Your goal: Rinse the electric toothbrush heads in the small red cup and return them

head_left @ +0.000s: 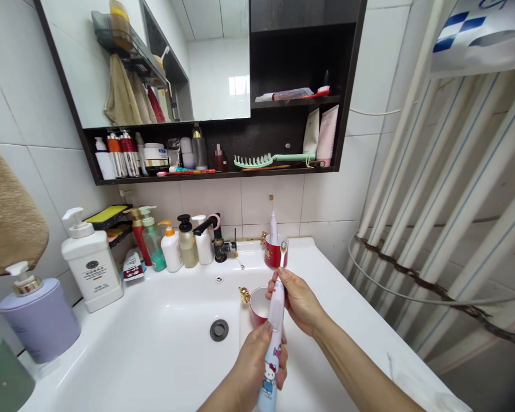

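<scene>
An electric toothbrush (276, 312) with a pink-to-blue handle and a cartoon cat print is held upright in front of me. My left hand (257, 355) wraps around the lower handle, thumb on its front. Higher up, my right hand (298, 297) pinches the neck just below the brush head (283, 247). Behind my hands a red cup (257, 303) with a white inside and a gold handle stands on the sink's right side, partly hidden. Farther back, a second red cup (272, 257) contains another pale pink electric toothbrush (273, 226).
The white sink (167, 320) has a drain (219, 330) and a black faucet (217, 237). Several pump bottles (189, 243) line its back and left edges. A dark mirror cabinet (223, 171) hangs above, holding toiletries and a green hairbrush (274, 160). White radiator pipes (438, 200) stand at right.
</scene>
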A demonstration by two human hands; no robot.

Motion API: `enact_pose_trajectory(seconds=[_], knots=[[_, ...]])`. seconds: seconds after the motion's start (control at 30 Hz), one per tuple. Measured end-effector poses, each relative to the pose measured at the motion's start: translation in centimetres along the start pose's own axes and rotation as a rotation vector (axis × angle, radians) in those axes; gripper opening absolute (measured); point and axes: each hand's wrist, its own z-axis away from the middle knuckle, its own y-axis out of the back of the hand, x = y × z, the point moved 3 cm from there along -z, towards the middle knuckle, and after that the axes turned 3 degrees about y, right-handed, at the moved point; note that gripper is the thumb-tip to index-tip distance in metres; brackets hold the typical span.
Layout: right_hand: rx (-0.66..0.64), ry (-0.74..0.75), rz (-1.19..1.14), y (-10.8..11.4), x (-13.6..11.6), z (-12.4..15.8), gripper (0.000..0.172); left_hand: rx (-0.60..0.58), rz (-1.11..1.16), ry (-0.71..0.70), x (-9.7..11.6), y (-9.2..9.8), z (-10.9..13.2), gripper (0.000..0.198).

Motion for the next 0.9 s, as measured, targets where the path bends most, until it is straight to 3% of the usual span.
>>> enact_pose_trajectory(seconds=[0.23,0.63,0.77,0.83,0.9], knots=[[0.116,0.040,0.106,0.2,0.0,0.1,0.032,0.137,-0.168,-0.078,0.1,0.6,-0.2,0.038],[0.082,0.038,0.040,0.1,0.3,0.1,0.030,-0.004,-0.014,-0.009,0.2,0.2,-0.1,0.040],[0.075,0.056,0.088,-0.1,0.2,0.2,0.030,0.008,0.007,0.003,0.3,0.1,0.0,0.042],[0.035,0.051,0.162,-0.4,0.4,0.5,0.029,0.038,-0.006,-0.040,0.7,0.3,0.0,0.041],[-0.084,0.012,0.246,-1.1,0.6,0.9,0.026,0.086,-0.047,-0.099,1.2,0.6,-0.1,0.040]])
